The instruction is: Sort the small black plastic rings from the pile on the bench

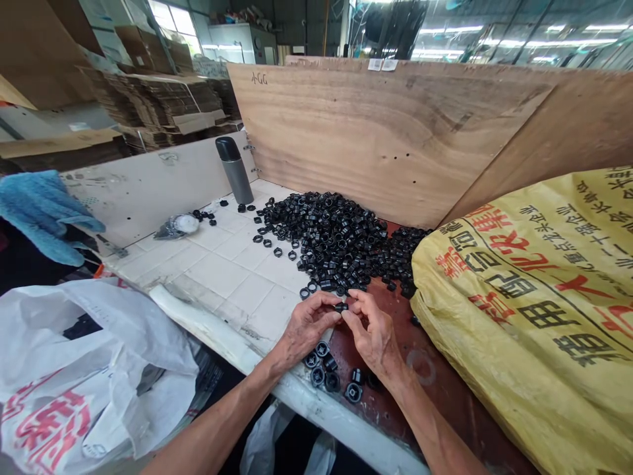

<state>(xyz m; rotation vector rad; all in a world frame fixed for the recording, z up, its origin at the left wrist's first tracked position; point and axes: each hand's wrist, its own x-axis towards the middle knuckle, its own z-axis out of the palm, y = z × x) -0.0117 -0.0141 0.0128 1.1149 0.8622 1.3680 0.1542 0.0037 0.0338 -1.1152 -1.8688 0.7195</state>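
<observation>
Between the fingertips of both hands is a small black plastic part, largely covered by the fingers. My left hand pinches it from the left, while my right hand grips its right side with thumb and forefinger. Just beyond the fingers rises a large heap of black plastic rings, a few lying loose at its left edge. Nearer to me, under and between the wrists, lie several black round caps with spoked centres. Another such cap sits close to the right forearm.
A bulging yellow sack takes up the right side. A grey flask stands by the wooden back board. A clear bag lies on the white tiled top. White plastic bag and blue cloth are at left.
</observation>
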